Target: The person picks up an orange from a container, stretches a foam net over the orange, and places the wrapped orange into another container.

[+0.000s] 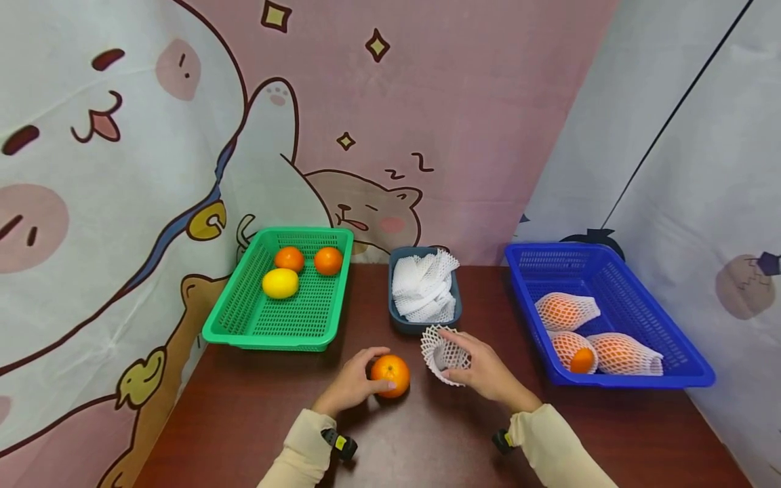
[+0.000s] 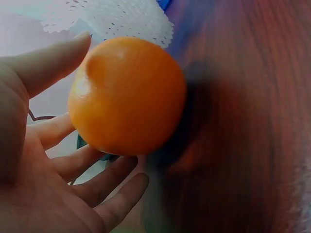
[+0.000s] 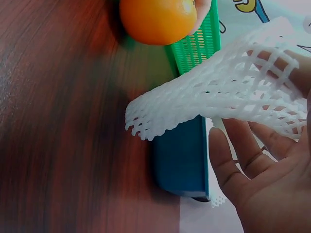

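Observation:
My left hand (image 1: 355, 383) grips an orange (image 1: 390, 376) from its left side, thumb and fingers curved about it. In the left wrist view the orange (image 2: 129, 97) sits close over the dark table, its shadow beside it. A white foam net sleeve (image 1: 430, 349) is held in my right hand (image 1: 486, 375), just right of the orange. Its wide mouth is spread, with the thumb and a finger at the rim. The right wrist view shows the sleeve (image 3: 194, 99) tapering to a narrower end, apart from the orange (image 3: 158, 19).
At the back left, a green basket (image 1: 274, 342) contains two oranges and a lemon (image 1: 281, 283). A dark blue-grey bin (image 1: 393, 313) full of white foam nets (image 1: 421, 288) stands behind my hands. On the right, a blue basket (image 1: 616, 381) contains several net-wrapped oranges (image 1: 625, 354).

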{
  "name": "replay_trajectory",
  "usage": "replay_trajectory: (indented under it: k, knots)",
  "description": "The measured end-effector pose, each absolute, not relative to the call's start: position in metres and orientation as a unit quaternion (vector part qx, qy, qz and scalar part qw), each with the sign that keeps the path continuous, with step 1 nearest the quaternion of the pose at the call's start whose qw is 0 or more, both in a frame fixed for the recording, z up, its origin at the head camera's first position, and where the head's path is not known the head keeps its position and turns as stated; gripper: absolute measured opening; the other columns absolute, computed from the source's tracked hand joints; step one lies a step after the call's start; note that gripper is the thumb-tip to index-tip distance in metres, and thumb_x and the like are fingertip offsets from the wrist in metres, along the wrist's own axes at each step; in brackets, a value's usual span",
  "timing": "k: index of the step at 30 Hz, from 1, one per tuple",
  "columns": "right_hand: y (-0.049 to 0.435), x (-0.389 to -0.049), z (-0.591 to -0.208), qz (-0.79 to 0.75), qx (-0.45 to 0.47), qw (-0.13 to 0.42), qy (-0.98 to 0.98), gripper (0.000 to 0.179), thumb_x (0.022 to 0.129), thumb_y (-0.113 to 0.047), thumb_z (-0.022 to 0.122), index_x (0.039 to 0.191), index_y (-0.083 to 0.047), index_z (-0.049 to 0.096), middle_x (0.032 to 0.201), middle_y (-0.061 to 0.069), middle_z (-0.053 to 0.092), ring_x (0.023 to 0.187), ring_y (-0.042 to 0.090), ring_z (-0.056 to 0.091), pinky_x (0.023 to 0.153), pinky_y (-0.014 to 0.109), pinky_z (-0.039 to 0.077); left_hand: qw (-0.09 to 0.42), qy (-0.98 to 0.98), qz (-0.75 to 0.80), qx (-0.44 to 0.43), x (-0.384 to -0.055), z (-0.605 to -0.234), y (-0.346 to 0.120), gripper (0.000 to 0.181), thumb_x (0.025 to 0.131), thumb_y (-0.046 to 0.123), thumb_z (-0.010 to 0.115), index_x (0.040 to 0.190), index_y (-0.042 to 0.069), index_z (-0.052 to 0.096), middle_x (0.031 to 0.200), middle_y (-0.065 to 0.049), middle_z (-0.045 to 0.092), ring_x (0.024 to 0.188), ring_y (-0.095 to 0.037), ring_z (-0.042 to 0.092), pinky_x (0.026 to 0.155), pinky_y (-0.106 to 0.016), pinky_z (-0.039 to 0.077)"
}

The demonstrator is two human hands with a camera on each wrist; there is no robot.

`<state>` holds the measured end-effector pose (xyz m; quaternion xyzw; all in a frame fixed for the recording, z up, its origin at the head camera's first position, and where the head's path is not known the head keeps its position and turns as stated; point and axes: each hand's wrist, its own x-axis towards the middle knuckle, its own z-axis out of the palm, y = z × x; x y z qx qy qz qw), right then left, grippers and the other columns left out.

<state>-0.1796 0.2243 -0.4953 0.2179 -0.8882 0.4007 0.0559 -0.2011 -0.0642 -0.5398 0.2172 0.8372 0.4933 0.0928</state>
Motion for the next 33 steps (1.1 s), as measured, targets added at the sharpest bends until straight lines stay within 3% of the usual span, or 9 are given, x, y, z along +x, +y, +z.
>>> replay_trajectory:
  k: [7,17,25,33]
  knots:
    - [0.225,-0.179,-0.498,0.400,0.216,0.061,-0.888,0.074,0.071,-0.010,0.086,0.138,-0.010,0.056,0.123,0.008,0.062,0.101,0.024,0.058,0.085,0.040,0.050,0.096,0.845,0.482,0.211,-0.200,-0.548,-0.059,0.080,0.068,0.026,0.089,0.136,0.005,0.051,0.131,-0.010,0.054,0.112,-0.029,0.053,0.097,-0.050,0.040]
    - [0.225,-0.180,-0.501,0.390,0.224,0.070,-0.891,0.074,0.070,-0.011,0.087,0.137,-0.008,0.055,0.119,0.009,0.063,0.099,0.024,0.058,0.085,0.041,0.050,0.089,0.816,0.547,0.165,-0.199,-0.545,-0.056,0.081,0.067,0.025,0.090,0.136,0.009,0.051,0.120,-0.009,0.060,0.097,-0.024,0.059,0.084,-0.040,0.048]
    - [0.226,-0.182,-0.505,0.371,0.223,0.072,-0.898,0.074,0.071,-0.010,0.086,0.137,-0.008,0.055,0.118,0.008,0.063,0.099,0.022,0.058,0.085,0.041,0.051,0.131,0.648,0.732,0.161,-0.202,-0.524,-0.050,0.074,0.076,0.004,0.080,0.141,0.003,0.043,0.131,-0.016,0.052,0.110,-0.030,0.058,0.091,-0.035,0.049]
    - [0.223,-0.182,-0.506,0.362,0.223,0.063,-0.903,0.074,0.071,-0.007,0.086,0.138,-0.008,0.054,0.120,0.009,0.062,0.100,0.023,0.059,0.087,0.044,0.050,0.154,0.539,0.804,0.198,-0.195,-0.503,-0.038,0.073,0.079,-0.003,0.074,0.143,0.003,0.038,0.136,-0.015,0.046,0.117,-0.028,0.053,0.097,-0.036,0.046]
